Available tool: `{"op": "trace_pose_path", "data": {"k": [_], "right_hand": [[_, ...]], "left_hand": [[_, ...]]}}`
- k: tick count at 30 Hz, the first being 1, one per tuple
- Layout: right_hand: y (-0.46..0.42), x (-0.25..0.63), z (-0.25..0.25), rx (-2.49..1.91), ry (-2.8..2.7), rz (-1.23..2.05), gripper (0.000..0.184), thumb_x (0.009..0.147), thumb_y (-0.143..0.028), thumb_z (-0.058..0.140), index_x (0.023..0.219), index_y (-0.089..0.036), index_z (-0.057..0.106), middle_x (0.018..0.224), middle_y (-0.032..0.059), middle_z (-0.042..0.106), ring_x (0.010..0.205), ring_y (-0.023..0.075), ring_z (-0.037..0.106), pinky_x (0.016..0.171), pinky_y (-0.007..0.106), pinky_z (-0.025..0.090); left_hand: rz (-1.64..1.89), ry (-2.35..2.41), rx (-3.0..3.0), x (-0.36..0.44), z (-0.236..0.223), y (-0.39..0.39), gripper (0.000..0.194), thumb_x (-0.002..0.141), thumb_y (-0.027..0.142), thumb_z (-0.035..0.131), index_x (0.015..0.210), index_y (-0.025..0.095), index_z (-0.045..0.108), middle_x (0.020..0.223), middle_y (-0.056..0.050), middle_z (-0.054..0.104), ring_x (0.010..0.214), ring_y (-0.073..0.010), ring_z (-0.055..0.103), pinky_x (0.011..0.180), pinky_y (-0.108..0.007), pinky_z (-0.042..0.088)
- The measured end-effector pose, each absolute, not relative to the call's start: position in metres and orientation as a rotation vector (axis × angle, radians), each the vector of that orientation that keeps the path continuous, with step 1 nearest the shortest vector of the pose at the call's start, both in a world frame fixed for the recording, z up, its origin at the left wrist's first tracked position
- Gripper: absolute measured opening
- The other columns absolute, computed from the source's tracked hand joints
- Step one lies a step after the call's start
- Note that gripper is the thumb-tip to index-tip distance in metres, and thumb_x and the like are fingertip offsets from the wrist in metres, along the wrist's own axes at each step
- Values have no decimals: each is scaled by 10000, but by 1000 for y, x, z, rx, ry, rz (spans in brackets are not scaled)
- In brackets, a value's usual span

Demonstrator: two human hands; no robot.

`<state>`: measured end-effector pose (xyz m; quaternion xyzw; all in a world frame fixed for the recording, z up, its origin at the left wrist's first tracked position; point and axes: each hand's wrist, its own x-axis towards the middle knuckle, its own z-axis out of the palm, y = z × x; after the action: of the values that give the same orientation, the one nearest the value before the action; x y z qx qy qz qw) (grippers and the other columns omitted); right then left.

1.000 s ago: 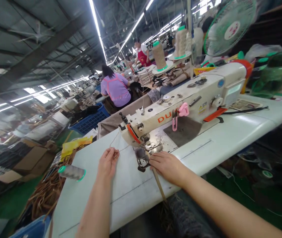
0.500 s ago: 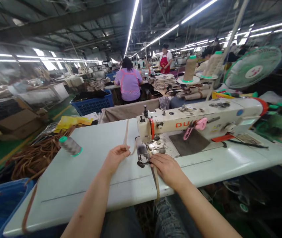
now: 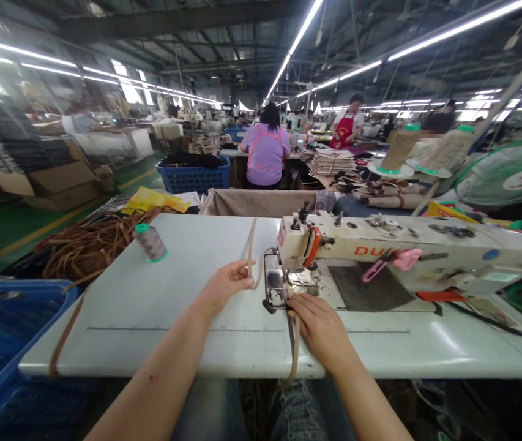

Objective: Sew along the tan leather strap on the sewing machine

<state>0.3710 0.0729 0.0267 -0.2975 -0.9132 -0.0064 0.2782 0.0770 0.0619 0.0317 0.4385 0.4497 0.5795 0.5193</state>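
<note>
Tan strip (image 3: 296,346) lies at six o'clock from the needle end of the sewing machine (image 3: 343,245), hanging over the front edge of the table (image 3: 187,257). The right hand (image 3: 320,327) rests its fingers over it; whether they grip, I cannot tell. Well apart, at nine o'clock, the left hand (image 3: 226,286) pinches a tan length (image 3: 252,239) stretching toward twelve. A grey thread spool (image 3: 151,243) stands at its ten o'clock.
</note>
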Motion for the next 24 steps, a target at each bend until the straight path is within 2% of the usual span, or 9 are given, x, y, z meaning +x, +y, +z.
{"op": "trace_pose_path", "data": {"k": [4, 10, 15, 21, 24], "right_hand": [[75, 372, 25, -781, -2470, -53, 280, 1103, -261, 524, 1274, -194, 735, 1288, 97, 771, 1223, 292, 707, 1042, 497, 597], [77, 373, 23, -770, -2477, -79, 285, 1095, -258, 533, 1295, -207, 731, 1298, 96, 768, 1230, 282, 710, 1048, 490, 601], [78, 374, 23, -753, -2462, -101, 288, 1097, -264, 524, 1280, -219, 741, 1279, 90, 775, 1210, 283, 720, 1030, 489, 613], [79, 374, 21, -745, -2473, -134, 297, 1113, -277, 494, 1279, -206, 730, 1288, 82, 773, 1205, 285, 722, 1020, 489, 616], [80, 374, 21, -744, -2475, -147, 298, 1113, -279, 496, 1284, -204, 728, 1292, 90, 771, 1208, 288, 723, 1015, 486, 619]], "left_hand": [[1374, 1058, 1077, 77, 34, 61, 717, 695, 321, 952, 1360, 199, 715, 828, 17, 630, 794, -161, 646, 809, -339, 576], [1365, 1006, 1095, 78, 36, 59, 947, 704, 252, 934, 1563, 264, 535, 852, 16, 633, 771, -153, 639, 728, -304, 574], [1341, 991, 1078, 78, 33, 59, 1079, 703, 241, 928, 1643, 304, 404, 883, 11, 633, 772, -160, 650, 711, -309, 587], [1320, 1022, 1077, 80, 31, 60, 1123, 683, 261, 933, 1656, 296, 372, 981, -21, 631, 834, -194, 651, 694, -344, 604], [1346, 1020, 1094, 80, 30, 61, 1113, 660, 232, 934, 1639, 292, 406, 1024, -32, 623, 876, -200, 646, 706, -347, 611]]}}
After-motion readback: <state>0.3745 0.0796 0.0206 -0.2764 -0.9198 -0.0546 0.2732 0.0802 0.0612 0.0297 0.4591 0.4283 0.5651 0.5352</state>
